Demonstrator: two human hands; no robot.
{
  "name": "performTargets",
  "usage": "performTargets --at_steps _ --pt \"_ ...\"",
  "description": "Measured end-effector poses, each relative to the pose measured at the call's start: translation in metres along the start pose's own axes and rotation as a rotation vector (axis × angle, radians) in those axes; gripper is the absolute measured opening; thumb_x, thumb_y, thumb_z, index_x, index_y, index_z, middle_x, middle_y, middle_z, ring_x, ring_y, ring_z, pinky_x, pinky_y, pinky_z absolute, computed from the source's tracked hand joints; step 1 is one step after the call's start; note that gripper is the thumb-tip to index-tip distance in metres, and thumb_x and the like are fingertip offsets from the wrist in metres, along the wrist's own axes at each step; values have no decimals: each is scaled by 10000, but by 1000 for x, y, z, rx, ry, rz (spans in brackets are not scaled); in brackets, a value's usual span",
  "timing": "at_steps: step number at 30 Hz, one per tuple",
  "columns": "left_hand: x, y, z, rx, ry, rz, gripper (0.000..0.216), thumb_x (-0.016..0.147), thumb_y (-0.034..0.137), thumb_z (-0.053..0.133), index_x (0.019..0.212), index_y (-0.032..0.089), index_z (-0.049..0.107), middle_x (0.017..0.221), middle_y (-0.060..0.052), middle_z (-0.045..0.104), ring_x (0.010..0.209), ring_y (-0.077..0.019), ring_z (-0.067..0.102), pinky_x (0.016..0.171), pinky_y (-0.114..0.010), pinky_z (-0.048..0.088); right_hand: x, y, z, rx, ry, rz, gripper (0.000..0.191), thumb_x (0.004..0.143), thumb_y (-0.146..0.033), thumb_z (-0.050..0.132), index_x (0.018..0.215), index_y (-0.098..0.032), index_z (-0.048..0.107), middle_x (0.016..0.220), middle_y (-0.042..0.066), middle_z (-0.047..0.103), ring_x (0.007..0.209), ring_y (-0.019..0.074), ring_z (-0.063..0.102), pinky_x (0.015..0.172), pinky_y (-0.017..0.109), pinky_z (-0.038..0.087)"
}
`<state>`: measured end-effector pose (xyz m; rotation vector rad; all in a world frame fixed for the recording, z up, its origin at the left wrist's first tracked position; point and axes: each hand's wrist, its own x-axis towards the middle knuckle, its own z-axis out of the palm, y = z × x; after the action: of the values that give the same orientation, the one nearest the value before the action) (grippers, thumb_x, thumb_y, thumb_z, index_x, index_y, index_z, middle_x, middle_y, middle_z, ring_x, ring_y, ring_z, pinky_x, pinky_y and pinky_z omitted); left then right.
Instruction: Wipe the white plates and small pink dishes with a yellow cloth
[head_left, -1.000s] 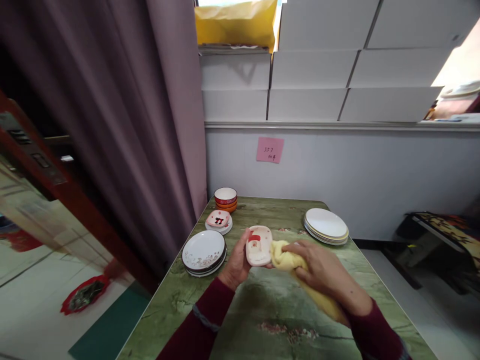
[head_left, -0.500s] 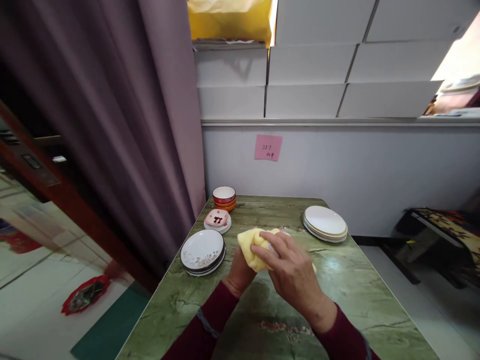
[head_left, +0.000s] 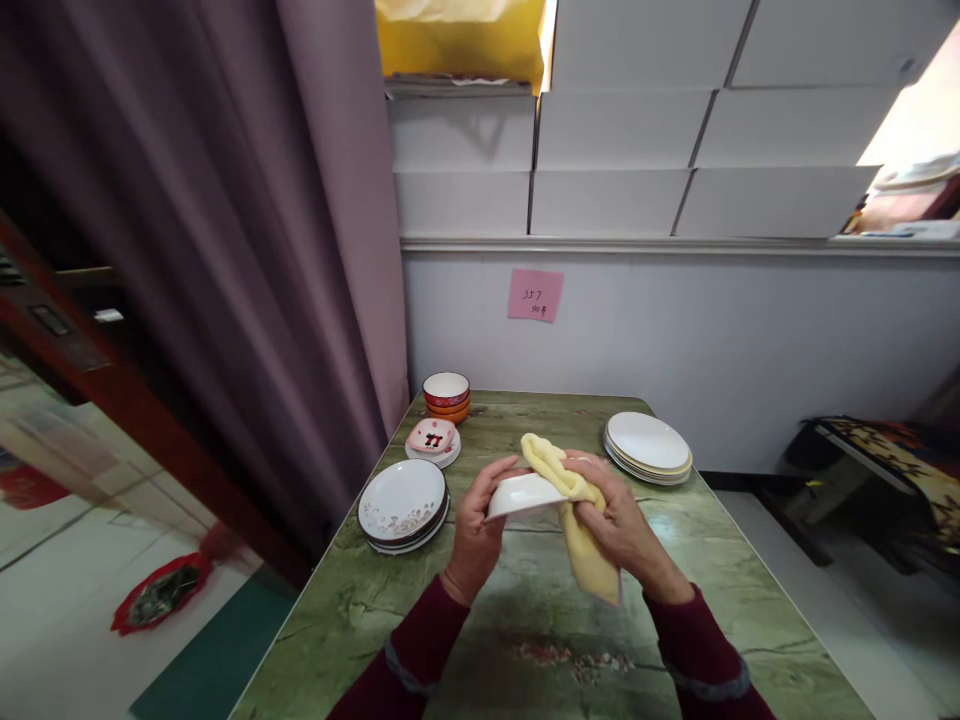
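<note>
Above the middle of the table a small white dish (head_left: 523,494) is held tilted, its pale side toward me. My left hand (head_left: 480,515) grips its left edge, fingers behind and thumb along the top. A yellow cloth (head_left: 589,550) is bunched in my right hand (head_left: 619,520), which presses it on the dish's right edge; the cloth's lower end hangs down. Whether the dish is a bowl or a plate I cannot tell. To the left stand a stack of plates (head_left: 403,500) with a floral pattern and a pink square dish (head_left: 431,436) on white saucers.
Red and orange bowls (head_left: 447,388) are stacked at the table's back left. White plates (head_left: 649,440) form a pile at the back right. A purple curtain (head_left: 322,250) hangs beside the left edge of the green table (head_left: 720,620); a wall closes the back.
The cloth, earlier wrapped over the front, has shifted right with my right hand and now hangs down. The white dish has come into view, and my left hand shows more fully.
</note>
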<state>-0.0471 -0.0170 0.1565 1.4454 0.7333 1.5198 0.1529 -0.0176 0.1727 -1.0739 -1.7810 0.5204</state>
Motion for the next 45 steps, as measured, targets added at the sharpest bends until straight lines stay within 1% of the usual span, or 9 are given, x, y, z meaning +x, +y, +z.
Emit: performTargets --at_steps 4,10,15,22,27,32,35,40,45 --pt "1 0 15 -388 195 -267 395 836 322 695 1211 201 660 1228 -96 706 1083 -243 663 918 -324 521 -5 3 17 275 127 230 477 699 -204 498 1149 -200 655 1236 79 663 1136 261 601 986 405 466" --pt "10 -1 25 -704 404 -412 322 811 189 691 1133 184 691 1139 -66 743 1066 -204 671 927 -302 531 -18 -16 46 668 143 476 455 726 -270 552 1167 -186 624 970 38 741 752 211 665 632 288 531" --pt "10 -4 35 -875 391 -543 255 856 281 667 1089 183 695 1080 -60 762 1060 -218 684 995 -346 511 -26 -19 63 821 149 476 570 804 -475 660 1291 -199 551 1170 99 712 978 273 695 811 380 569" --pt "4 -5 41 -802 248 -528 434 794 269 749 1212 228 641 1168 -61 737 1025 -235 698 906 -345 538 -26 -16 76 715 376 626 589 712 -449 760 1209 -171 609 1085 107 744 928 276 713 796 388 580" --pt "0 -15 40 -502 288 -552 396 741 360 798 1041 128 684 960 -102 765 786 -214 709 714 -299 536 -26 -3 83 544 565 717 470 712 -423 714 1084 -142 650 952 101 754 780 259 708 632 336 563" --pt "-13 -5 50 -455 391 -452 661 746 397 802 1308 235 494 1098 -83 729 1011 -234 686 846 -317 525 -20 10 69 257 714 577 494 768 -472 672 1156 -173 608 1042 122 711 886 275 672 771 400 545" --pt "-11 7 57 -617 308 -461 732 823 521 692 1432 304 350 1183 -63 705 1111 -236 652 926 -339 503 -21 9 62 -120 746 288 449 819 -459 644 1162 -174 590 1080 155 669 994 315 641 861 477 519" --pt "13 13 49 -764 334 -569 526 852 655 551 1119 207 620 1006 -56 735 968 -249 684 873 -338 526 -32 -7 62 -445 560 -137 377 838 -388 688 1165 -236 578 1239 151 569 1131 303 593 918 462 525" --pt "26 17 19 -798 370 -681 689 818 762 468 1269 247 541 911 -51 724 780 -240 695 728 -402 553 -43 -7 49 -352 359 -233 500 837 -454 694 1261 -244 531 1265 144 547 1133 291 599 908 440 547"
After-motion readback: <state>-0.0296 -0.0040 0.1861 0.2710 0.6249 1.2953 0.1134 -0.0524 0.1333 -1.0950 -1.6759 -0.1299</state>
